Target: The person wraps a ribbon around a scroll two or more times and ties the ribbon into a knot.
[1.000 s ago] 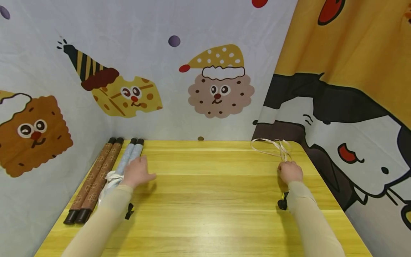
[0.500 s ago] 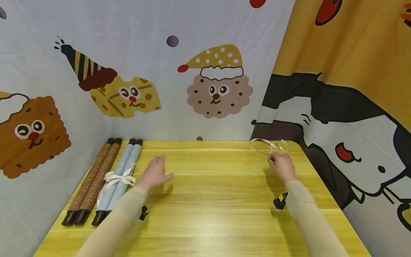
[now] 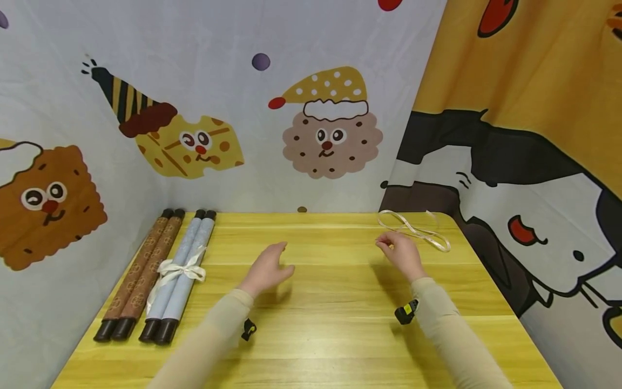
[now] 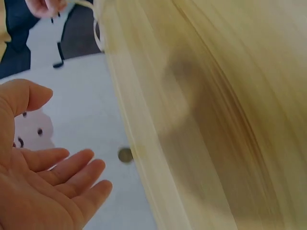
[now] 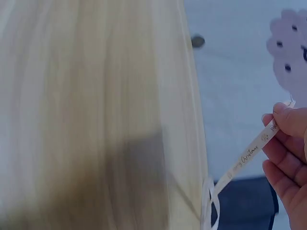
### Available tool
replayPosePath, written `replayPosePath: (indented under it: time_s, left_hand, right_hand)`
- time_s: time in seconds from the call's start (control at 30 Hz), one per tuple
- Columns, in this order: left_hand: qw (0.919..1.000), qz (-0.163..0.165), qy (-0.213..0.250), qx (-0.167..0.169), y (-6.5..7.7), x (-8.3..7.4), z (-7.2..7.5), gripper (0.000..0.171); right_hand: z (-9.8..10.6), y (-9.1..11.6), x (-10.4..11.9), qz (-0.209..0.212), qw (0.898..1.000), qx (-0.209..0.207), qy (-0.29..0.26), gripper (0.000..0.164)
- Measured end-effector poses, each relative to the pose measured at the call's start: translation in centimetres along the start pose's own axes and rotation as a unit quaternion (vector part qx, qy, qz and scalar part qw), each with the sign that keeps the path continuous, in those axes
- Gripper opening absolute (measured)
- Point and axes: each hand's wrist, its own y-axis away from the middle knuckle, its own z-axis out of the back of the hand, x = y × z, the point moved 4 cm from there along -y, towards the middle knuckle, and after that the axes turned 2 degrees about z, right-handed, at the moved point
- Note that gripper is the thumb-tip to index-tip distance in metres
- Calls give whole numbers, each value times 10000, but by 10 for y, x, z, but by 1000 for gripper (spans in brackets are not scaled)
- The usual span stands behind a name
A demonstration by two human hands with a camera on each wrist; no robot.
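My right hand (image 3: 402, 255) pinches the end of a thin pale ribbon (image 5: 250, 151) between thumb and fingertips. In the right wrist view the ribbon carries small printed lettering and stretches down to a loop at the table edge. The remainder lies in loose loops at the back right of the table, as the head view shows. My left hand (image 3: 266, 270) hovers over the middle of the table, holding nothing. Its thumb stands apart from the loosely extended fingers, with the palm visible in the left wrist view.
Two light blue rolls (image 3: 176, 300) with black ends, tied together by a white ribbon bow (image 3: 181, 271), lie on the left of the wooden table (image 3: 316, 340). Beside them are two brown patterned rolls (image 3: 142, 270). A cartoon-printed cloth (image 3: 214, 48) hangs behind the table.
My left hand has moved right, away from the blue rolls, uncovering their bow. My right hand has moved left from the ribbon bundle, drawing out one end while the loops spread.
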Motion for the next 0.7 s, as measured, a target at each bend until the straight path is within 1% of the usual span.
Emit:
replayPosePath:
  time_s: [0.1, 0.2, 0.33, 0.4, 0.53, 0.6, 0.7]
  left_hand:
    - [9997, -187, 166, 3, -1, -17, -9, 57]
    - [9987, -454, 218, -71, -4, -32, -19, 46]
    - [9961, -840, 20, -266, -7, -51, -30, 32]
    - [9945, -975, -91, -367, -9, -58, -34, 28]
    - [9931, -1044, -174, -499, -15, -66, -42, 22]
    - [9933, -1001, -182, -542, -18, -67, -44, 20]
    - [9928, -963, -312, -636, -21, -67, -47, 17]
  right_hand:
    - [-10, 0, 17, 83, 9997, 120, -187, 6]
    - [-22, 1, 33, 156, 9988, 289, -373, 4]
    - [-36, 1, 52, 310, 9972, 465, -495, 5]
    - [-42, 0, 60, 384, 9962, 540, -561, 6]
    - [-52, 0, 74, 510, 9940, 663, -701, 6]
    - [-57, -1, 79, 587, 9929, 726, -736, 5]
    - [-62, -1, 85, 647, 9916, 810, -780, 4]
